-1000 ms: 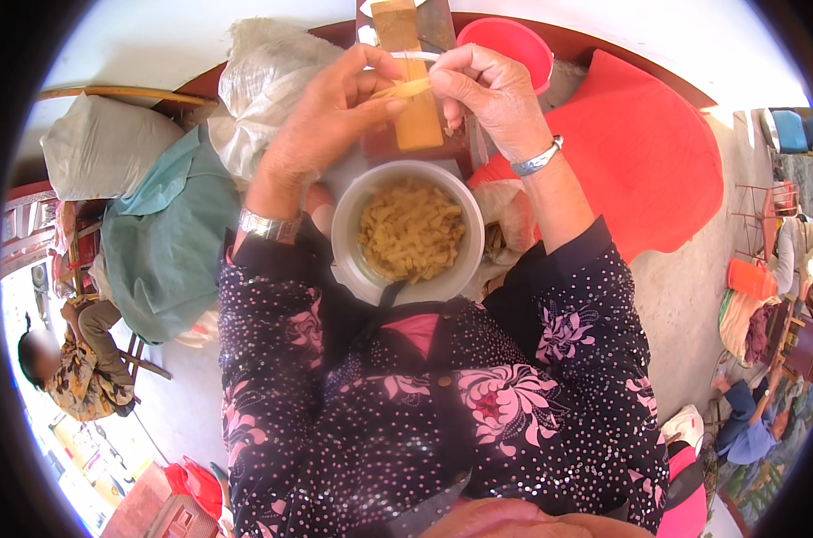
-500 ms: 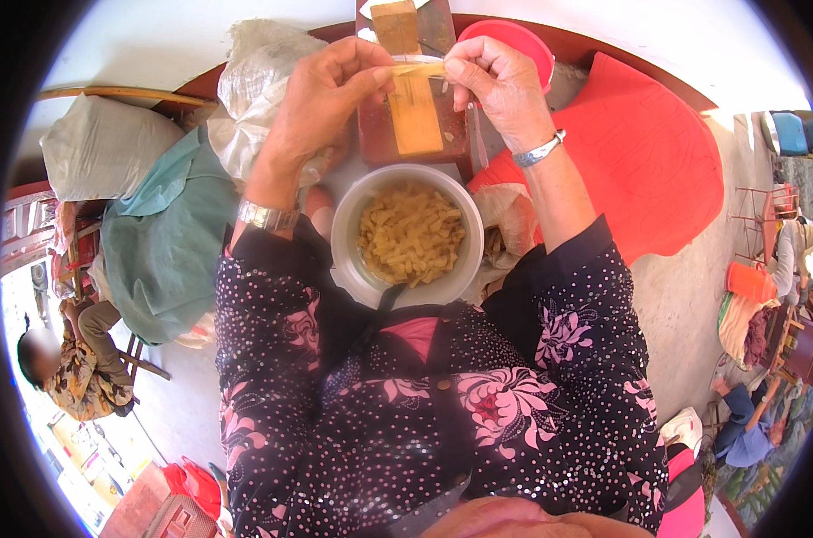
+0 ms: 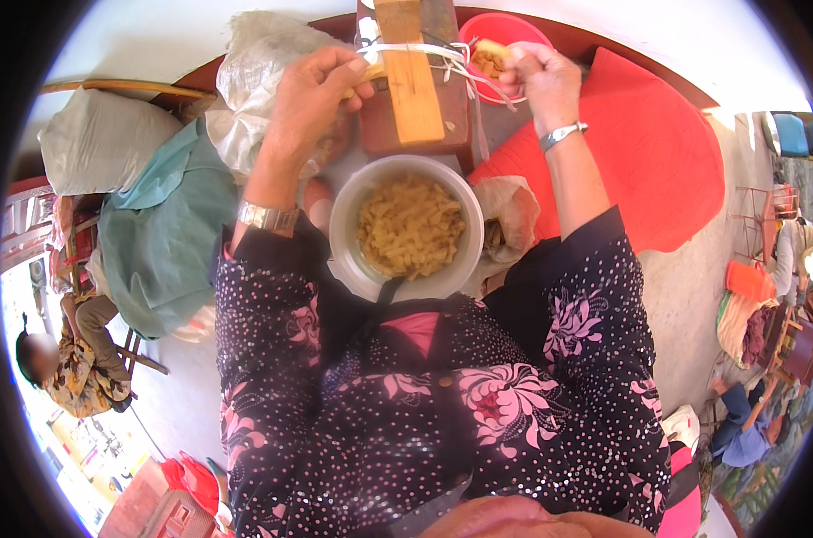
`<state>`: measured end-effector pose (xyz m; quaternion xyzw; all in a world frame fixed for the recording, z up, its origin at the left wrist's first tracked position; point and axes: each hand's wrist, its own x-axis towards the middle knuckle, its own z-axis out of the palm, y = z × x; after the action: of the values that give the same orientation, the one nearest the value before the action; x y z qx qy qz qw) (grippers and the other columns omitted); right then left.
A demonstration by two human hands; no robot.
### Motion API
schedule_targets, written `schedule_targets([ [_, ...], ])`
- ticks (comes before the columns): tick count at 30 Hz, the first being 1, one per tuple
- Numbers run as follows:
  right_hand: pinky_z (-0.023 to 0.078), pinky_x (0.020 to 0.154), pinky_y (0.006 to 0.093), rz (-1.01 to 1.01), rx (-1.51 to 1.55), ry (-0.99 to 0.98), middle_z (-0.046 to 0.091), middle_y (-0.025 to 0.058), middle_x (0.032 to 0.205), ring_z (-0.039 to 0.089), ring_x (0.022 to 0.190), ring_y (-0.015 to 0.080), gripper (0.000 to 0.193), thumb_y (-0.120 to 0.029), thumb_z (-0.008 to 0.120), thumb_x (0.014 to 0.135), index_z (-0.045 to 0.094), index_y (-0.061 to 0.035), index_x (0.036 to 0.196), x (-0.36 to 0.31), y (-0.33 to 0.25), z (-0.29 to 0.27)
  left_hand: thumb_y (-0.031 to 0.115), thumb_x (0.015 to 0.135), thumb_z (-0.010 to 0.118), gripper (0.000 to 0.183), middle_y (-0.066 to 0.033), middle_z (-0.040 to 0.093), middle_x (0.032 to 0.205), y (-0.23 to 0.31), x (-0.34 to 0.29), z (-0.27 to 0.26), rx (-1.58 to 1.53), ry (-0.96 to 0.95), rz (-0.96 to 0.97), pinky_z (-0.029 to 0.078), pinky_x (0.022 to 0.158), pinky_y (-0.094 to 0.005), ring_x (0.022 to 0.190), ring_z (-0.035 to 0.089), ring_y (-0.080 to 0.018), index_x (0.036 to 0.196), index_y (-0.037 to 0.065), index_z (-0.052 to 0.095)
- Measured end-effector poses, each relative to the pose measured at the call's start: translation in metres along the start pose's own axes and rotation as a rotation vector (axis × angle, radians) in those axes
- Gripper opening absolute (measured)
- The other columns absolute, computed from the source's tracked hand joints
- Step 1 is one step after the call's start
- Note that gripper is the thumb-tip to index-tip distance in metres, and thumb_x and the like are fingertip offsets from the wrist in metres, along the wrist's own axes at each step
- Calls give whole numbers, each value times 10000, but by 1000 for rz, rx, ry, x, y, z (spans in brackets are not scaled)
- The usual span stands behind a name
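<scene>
My left hand (image 3: 321, 94) pinches a pale yellow strip (image 3: 367, 81) beside a narrow wooden board (image 3: 412, 103). The board is bound by white string (image 3: 442, 52) to a dark red stool (image 3: 375, 125). At the far right, my right hand (image 3: 547, 81) grips a yellow piece (image 3: 492, 48) above a red basin (image 3: 507, 24). Some yellowish pieces (image 3: 487, 65) lie inside that basin. Nearer me, a white tub (image 3: 342, 229) holds many yellow cut pieces (image 3: 411, 229). What kind of food the pieces are cannot be made out.
White sacks (image 3: 254, 85) and a teal cloth (image 3: 169, 233) lie on the left. A red cover (image 3: 640, 152) spreads to the right, with an open sack (image 3: 505, 211) beside the tub. One person (image 3: 88, 359) sits far left; another (image 3: 747, 426) is far right.
My hands have parted from above the board, where they held a strip between them. The right moved right, over the red basin; the left stayed near the board. More of the string now shows.
</scene>
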<state>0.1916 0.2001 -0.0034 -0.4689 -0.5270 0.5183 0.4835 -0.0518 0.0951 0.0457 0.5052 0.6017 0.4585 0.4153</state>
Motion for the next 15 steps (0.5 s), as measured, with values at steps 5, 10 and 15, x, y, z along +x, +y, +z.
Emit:
schedule_targets([
  [5, 564, 786, 384, 104, 274, 88, 553, 173, 1060, 617, 991, 310, 292, -144, 505, 932, 538, 91, 1101, 20, 14, -29, 217, 941, 518, 224, -40, 629, 757, 13, -21, 9, -56, -145, -97, 455, 602, -192, 635, 568, -74, 925, 10, 604],
  [10, 562, 601, 316, -67, 2, -28, 640, 104, 879, 670, 783, 198, 222, -143, 506, 886, 615, 31, 969, 12, 19, -32, 197, 946, 515, 221, -42, 627, 777, 13, -37, 7, -159, -406, -81, 473, 612, -203, 654, 585, -89, 928, -5, 603],
  [15, 435, 478, 221, 157, -340, -377, 550, 1, 630, 552, 556, 81, 179, -216, 557, 922, 584, -46, 873, -21, 6, -32, 240, 949, 500, 270, -31, 630, 801, 20, -41, -2, 22, -627, -85, 447, 693, -205, 717, 583, -83, 995, -7, 601],
])
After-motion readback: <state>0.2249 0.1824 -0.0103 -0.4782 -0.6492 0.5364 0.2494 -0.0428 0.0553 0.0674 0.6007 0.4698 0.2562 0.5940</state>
